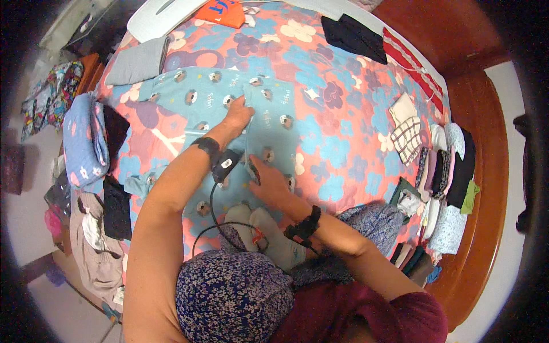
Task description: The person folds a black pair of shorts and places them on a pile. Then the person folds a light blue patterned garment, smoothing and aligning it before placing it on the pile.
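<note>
A teal garment printed with animal faces and lettering lies spread on the bed in front of my crossed legs. Part of it is turned over, and the edge of that flap runs between my two hands. At the upper part of this edge, my left hand has its fingers closed on the cloth. Nearer my body, my right hand pinches the same edge between thumb and fingers. One sleeve-like end of the garment sticks out on the left, partly hidden by my left arm.
Floral bedding covers the bed. Folded clothes line the right side, near a wooden bed board. To the left are a folded blue blanket, a grey folded cloth and a beige garment. A black cable hangs by my left wrist.
</note>
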A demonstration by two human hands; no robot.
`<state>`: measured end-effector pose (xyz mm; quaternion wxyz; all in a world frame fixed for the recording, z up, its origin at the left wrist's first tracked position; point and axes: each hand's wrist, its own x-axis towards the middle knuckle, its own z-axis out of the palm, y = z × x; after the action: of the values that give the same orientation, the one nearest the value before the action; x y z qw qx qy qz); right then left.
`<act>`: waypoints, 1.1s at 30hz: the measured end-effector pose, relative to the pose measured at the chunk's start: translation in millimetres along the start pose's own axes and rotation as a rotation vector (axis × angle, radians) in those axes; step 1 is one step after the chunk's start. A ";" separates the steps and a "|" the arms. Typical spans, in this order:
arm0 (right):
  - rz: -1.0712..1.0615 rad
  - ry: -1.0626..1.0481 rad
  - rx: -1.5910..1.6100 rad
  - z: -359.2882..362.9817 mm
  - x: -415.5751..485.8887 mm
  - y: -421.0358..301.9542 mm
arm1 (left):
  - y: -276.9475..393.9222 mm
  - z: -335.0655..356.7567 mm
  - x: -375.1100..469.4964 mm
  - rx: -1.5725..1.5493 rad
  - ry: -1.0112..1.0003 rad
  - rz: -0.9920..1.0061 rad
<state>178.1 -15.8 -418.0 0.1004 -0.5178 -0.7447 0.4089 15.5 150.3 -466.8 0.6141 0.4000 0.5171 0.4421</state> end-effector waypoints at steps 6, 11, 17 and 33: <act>0.009 -0.152 0.078 3.9 3.5 -10.3 | -7.5 -9.5 0.6 0.060 0.008 -0.042; -0.071 -0.232 0.280 -2.8 -3.4 3.0 | -5.3 -14.6 -3.0 0.073 0.064 0.024; -0.190 -0.104 0.260 -15.2 -27.7 24.5 | 9.1 -16.3 -6.5 0.472 0.345 0.167; -0.392 0.363 -0.065 -88.8 -33.3 52.0 | 2.9 6.1 -53.6 1.496 -0.201 0.562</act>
<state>279.5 7.3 -388.7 0.2930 -0.4314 -0.8133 0.2581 17.2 99.7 -448.0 0.0927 0.8584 0.4984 0.0785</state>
